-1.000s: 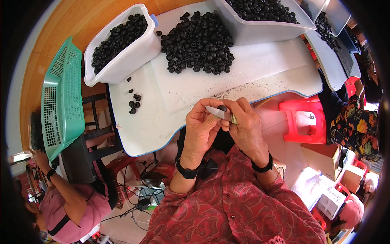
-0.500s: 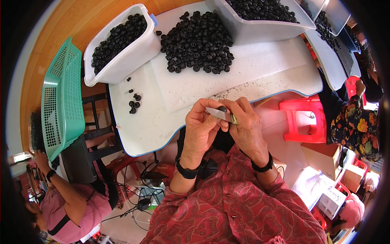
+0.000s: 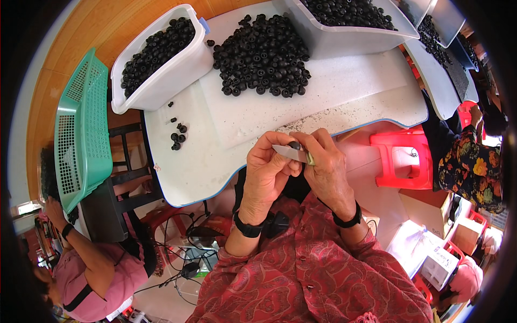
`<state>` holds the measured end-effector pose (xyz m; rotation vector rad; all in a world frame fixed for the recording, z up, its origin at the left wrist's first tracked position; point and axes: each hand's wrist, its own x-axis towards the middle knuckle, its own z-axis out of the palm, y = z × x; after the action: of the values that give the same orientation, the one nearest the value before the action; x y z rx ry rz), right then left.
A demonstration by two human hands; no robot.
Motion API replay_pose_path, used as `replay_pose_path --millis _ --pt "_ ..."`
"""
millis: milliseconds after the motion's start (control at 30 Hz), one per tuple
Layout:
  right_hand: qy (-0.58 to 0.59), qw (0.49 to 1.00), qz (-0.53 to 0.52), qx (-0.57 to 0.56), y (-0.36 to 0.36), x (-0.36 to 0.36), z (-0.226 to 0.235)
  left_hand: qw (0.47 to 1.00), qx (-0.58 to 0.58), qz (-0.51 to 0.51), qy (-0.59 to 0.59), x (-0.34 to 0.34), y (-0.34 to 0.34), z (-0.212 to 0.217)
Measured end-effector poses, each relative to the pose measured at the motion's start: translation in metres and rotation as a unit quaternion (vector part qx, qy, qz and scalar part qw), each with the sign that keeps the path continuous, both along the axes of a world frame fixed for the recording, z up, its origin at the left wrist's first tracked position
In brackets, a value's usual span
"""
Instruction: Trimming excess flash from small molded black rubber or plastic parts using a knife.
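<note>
By the curved blue edge of the white table [image 3: 199, 161], the left hand [image 3: 268, 171] pinches one rounded black part [image 3: 294, 145]; the right hand [image 3: 327, 169] grips one knife [image 3: 291, 153], its smooth metal blade right beside the part. Bare surface stretches toward one heap of black pieces [image 3: 262, 59] between two plastic tubs [image 3: 175, 81].

- The head view looks down from the person's head, through the left of two side-by-side fisheye cameras, upright and unmirrored.
- It faces the bare left hand [image 3: 265, 175] and bare right hand [image 3: 329, 175], both close, near mid-frame.
- The patterned red cloth shirt [image 3: 291, 264] fills the bottom middle.
- The white, blue-edged table [image 3: 186, 177] stretches beyond the hands toward the top.
- Straight edges bend toward the round black rim; pale floor [image 3: 358, 169] shows at both sides.
</note>
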<state>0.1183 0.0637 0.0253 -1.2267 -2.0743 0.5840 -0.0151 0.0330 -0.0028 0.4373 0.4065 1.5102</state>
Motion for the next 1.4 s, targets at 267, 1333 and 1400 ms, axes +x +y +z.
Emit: replay_pose_path --millis 267,1333,1400 --pt "0.015 1.0 0.002 -0.004 0.0 -0.001 0.001 1.0 -0.007 0.007 0.002 0.002 0.0 0.001" --pt "-0.032 0.998 -0.046 0.0 0.003 0.004 -0.003 0.998 0.043 0.011 0.05 0.006 -0.006 0.013" --pt "-0.013 0.996 -0.081 -0.022 0.01 0.01 -0.012 0.998 0.054 -0.007 0.042 0.009 -0.007 0.022"
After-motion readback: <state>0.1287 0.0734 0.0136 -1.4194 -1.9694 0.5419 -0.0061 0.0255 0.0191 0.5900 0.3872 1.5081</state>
